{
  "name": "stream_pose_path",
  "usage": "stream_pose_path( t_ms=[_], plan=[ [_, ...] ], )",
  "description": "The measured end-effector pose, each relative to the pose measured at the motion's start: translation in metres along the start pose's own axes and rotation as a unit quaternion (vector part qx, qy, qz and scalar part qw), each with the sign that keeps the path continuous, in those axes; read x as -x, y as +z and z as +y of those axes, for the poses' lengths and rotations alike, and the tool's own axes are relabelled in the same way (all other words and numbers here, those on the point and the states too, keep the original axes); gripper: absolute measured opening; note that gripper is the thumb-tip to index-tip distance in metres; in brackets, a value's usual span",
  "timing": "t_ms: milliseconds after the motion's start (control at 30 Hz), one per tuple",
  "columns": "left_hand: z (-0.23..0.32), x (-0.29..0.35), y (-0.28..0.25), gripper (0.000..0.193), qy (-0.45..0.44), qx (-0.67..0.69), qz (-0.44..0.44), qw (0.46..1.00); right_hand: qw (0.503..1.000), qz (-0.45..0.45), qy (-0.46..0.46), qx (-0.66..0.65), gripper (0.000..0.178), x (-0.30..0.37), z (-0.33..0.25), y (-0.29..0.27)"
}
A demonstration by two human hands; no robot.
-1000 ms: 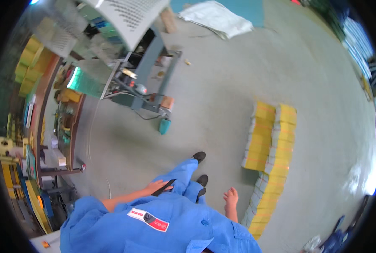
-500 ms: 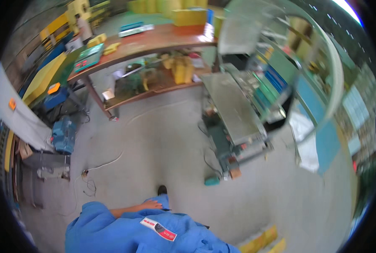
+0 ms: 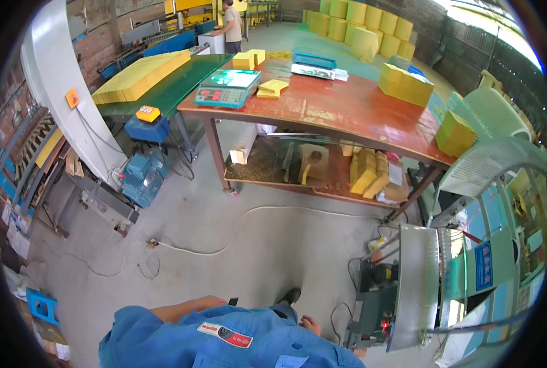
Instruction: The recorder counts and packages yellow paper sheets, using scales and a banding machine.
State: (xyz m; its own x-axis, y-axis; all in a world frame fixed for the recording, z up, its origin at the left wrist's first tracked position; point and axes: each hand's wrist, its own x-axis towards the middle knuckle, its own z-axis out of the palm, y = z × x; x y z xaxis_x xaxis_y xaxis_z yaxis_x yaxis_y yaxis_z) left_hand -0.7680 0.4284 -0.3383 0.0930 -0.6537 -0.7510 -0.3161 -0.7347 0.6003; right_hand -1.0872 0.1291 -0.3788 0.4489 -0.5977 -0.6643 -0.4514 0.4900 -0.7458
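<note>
My left forearm crosses in front of my blue work jacket (image 3: 163, 337), and my left hand (image 3: 211, 302) is partly hidden by the jacket. Just beyond its fingers sticks out a small dark flat object (image 3: 233, 301), too small to name; the hand seems closed on it. On the other side, my right hand (image 3: 311, 325) hangs low beside my leg, with its fingers curled and nothing visible in them. Neither hand touches the red-topped table (image 3: 347, 104) ahead. My dark shoe (image 3: 292, 296) shows on the floor between the hands.
A scale (image 3: 229, 89), yellow blocks (image 3: 406, 84) and a blue tray (image 3: 314, 60) stand on the table. Left is a green conveyor (image 3: 163, 83) with a blue motor (image 3: 143, 178). A metal-topped machine (image 3: 411, 282) stands right. A cable (image 3: 243, 218) crosses the floor. Another person (image 3: 231, 27) stands far back.
My view has turned right and lifted, so more of the table and the room behind shows. My right hand has come into view. The metal-topped machine now lies closer, at lower right.
</note>
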Motion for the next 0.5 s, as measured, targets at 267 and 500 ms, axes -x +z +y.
stream_pose_path(
  t_ms=[267, 500],
  plan=[
    [-0.027, -0.086, -0.207, 0.037, 0.143, -0.296, 0.21, 0.921, 0.955, 0.027, 0.044, 0.292, 0.034, -0.206, -0.112, -0.01],
    [0.032, -0.187, -0.341, 0.036, 0.101, -0.343, 0.152, 0.922, 0.981, 0.026, 0.015, 0.191, 0.034, -0.313, -0.332, -0.017]
  ],
)
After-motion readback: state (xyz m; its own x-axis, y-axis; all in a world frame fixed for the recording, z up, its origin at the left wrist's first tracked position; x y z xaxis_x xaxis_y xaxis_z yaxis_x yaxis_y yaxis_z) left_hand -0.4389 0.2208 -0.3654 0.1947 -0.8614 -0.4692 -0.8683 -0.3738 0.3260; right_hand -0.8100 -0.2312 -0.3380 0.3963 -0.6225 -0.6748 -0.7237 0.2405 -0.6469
